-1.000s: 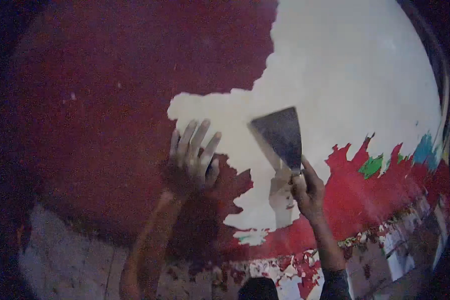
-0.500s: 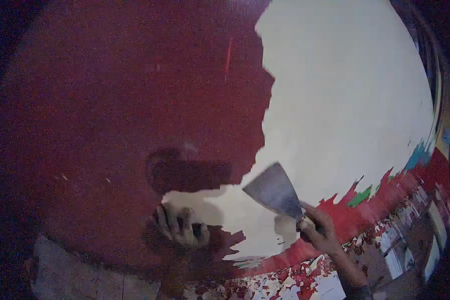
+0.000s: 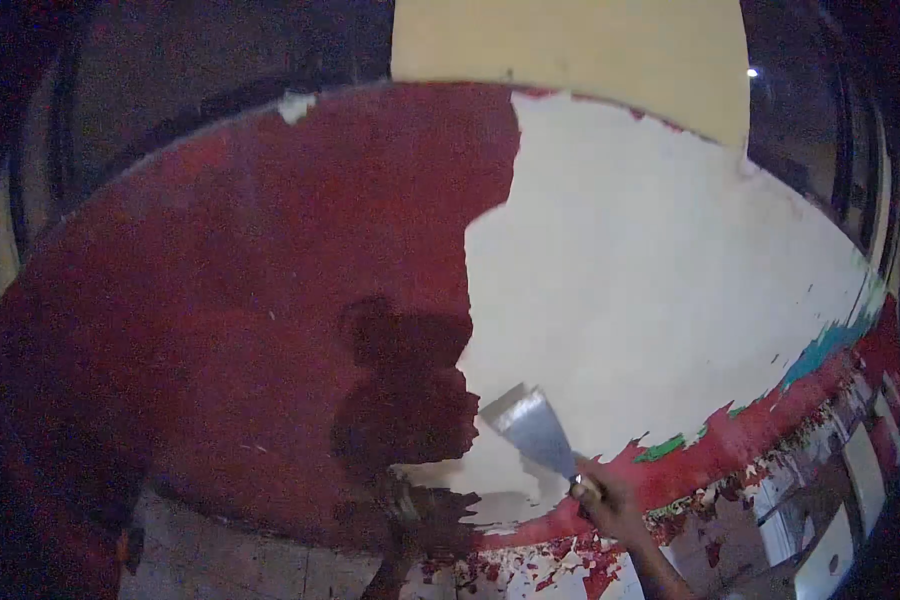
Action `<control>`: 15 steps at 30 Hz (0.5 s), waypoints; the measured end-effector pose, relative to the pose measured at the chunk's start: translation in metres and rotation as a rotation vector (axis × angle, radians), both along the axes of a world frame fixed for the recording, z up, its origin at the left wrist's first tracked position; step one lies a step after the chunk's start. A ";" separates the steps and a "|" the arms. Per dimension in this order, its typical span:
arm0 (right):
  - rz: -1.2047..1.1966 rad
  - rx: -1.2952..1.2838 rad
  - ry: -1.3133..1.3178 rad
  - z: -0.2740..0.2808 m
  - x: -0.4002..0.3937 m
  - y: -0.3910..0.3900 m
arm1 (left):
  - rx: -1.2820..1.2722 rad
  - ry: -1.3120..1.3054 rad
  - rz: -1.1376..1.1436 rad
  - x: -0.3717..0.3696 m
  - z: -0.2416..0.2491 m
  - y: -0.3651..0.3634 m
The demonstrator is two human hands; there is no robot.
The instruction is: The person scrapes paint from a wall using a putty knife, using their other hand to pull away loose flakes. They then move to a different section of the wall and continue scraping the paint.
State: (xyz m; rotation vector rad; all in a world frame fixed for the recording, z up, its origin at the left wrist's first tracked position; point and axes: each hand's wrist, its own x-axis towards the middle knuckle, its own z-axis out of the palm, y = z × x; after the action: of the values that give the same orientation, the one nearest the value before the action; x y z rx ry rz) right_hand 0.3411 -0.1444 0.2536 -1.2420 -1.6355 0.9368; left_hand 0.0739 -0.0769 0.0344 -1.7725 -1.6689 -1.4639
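My right hand (image 3: 605,500) is closed around the handle of a paint scraper (image 3: 532,430). Its broad metal blade points up and left, over the pale surface close to the ragged paint edge. Dark red paint (image 3: 270,270) covers the left of the large surface, and pale white area (image 3: 650,280) shows on the right. My left hand (image 3: 402,505) is low, by the bottom of the red paint, in shadow. Its fingers are too dark and blurred to read.
Strips of brighter red (image 3: 730,440), green (image 3: 660,447) and teal (image 3: 820,355) paint run along the lower right edge. Red and white paint flakes (image 3: 560,565) lie below it. A yellowish panel (image 3: 570,45) stands beyond the far edge.
My view has shifted, so the far edge and yellowish panel now show. Both hands and the scraper appear lower in view. More pale surface shows where red paint was beside the ragged edge.
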 end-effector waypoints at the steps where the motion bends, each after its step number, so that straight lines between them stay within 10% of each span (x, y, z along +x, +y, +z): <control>1: -0.012 0.015 0.025 0.021 -0.001 0.001 | 0.005 -0.015 -0.003 -0.003 0.029 -0.007; 9: -0.074 0.103 0.105 0.115 -0.023 0.027 | 0.592 0.186 0.093 -0.060 0.394 0.071; 15: -0.092 0.209 0.166 0.119 -0.042 0.049 | 0.527 0.263 0.277 -0.073 0.429 0.082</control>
State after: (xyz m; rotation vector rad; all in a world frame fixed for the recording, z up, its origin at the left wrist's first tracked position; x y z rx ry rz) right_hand 0.2988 -0.0955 0.3729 -1.0590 -1.4914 0.7700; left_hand 0.0005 0.0053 0.4638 -1.3190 -1.1966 -1.3200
